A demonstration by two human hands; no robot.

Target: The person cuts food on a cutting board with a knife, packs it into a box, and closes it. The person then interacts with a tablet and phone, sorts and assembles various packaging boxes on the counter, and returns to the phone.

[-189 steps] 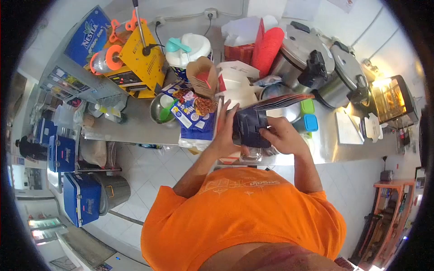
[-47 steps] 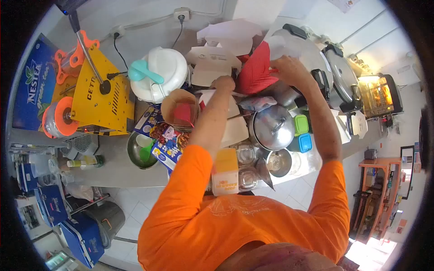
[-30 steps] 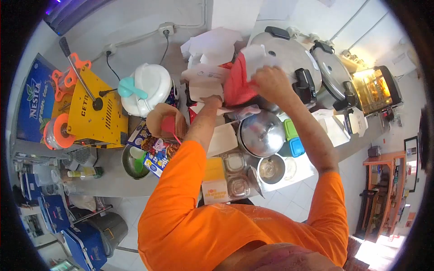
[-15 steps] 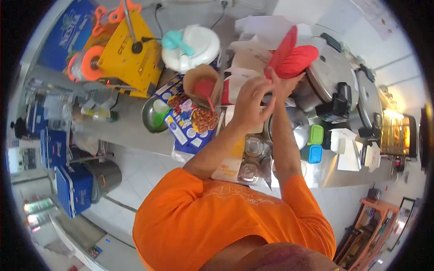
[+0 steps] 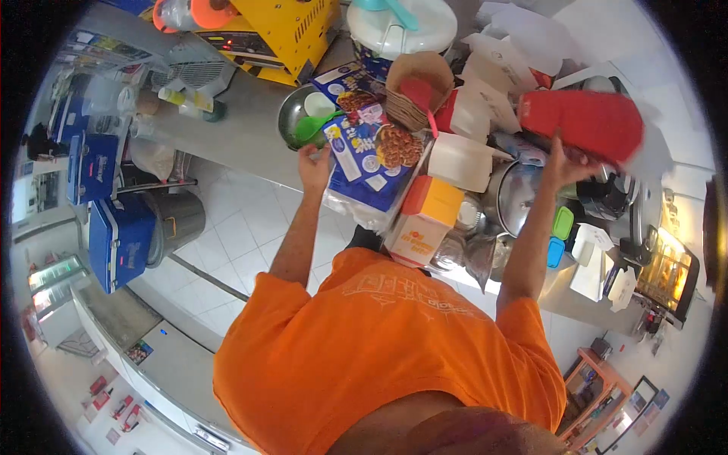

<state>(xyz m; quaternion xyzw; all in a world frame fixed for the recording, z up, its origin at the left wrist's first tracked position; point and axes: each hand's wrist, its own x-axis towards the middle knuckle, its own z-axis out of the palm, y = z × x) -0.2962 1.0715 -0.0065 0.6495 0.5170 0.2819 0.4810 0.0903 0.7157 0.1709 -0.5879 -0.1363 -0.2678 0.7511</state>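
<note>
My right hand [image 5: 567, 165] is closed on a wide red stack of what look like layered cartons [image 5: 580, 123], raised above the right part of the counter; motion blurs it. Out to the left, my left hand [image 5: 312, 167] hangs at the counter's front edge with its fingers apart, holding nothing. Just beyond its fingertips is a metal bowl [image 5: 287, 121] containing a white cup [image 5: 319, 104] and a green spoon [image 5: 307, 130]. Blue printed food packets [image 5: 364, 171] lie beside that hand. Between my hands, brown paper cones [image 5: 413, 110] have a red scoop [image 5: 416, 91] inside.
An orange and white box [image 5: 426, 220] and clear plastic containers [image 5: 449, 250] line the front edge. A metal pot [image 5: 516, 199] and green- and blue-lidded tubs [image 5: 556, 252] stand right. Behind are a white-lidded container [image 5: 402, 30] and a yellow machine [image 5: 284, 38]. Blue coolers [image 5: 117, 243] sit left.
My hands have moved apart: the left went to the counter edge near the bowl, the right carried the red stack rightward. The view has shifted, bringing the orange and white box into sight.
</note>
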